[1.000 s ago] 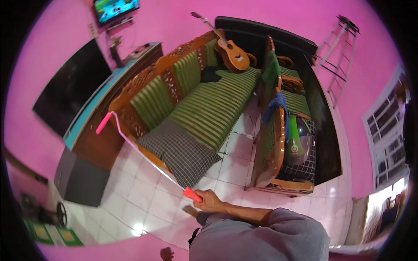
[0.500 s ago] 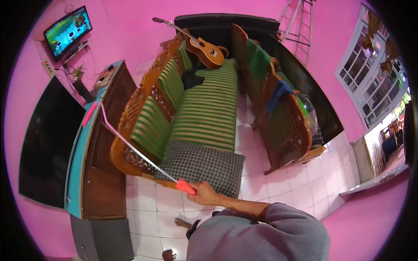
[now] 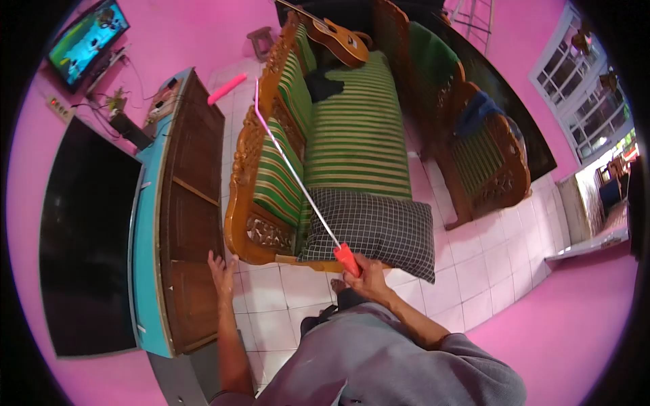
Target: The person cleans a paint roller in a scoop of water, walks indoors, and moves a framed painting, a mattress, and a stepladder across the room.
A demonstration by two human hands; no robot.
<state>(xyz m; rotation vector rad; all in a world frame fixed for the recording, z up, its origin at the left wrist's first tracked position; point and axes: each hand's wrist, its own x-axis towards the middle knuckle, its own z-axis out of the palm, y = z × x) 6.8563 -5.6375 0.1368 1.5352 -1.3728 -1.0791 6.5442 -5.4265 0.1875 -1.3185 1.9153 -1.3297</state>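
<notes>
Since half a second ago, the left hand (image 3: 222, 273) has come into view, raised between the wooden cabinet (image 3: 193, 223) and the carved front end of the green-striped sofa (image 3: 359, 135); the paint roller (image 3: 346, 257) has swung rightward, its pink sleeve (image 3: 227, 88) now seen against the floor tiles and the cabinet's far edge rather than the turquoise top. The right hand (image 3: 369, 279) is clamped around the red handle, fingers wrapped; the metal rod slants up and away, crossing the checked pillow (image 3: 369, 227) in view; the left hand's fingers stand spread and hold nothing, though I cannot tell whether they touch the sofa.
</notes>
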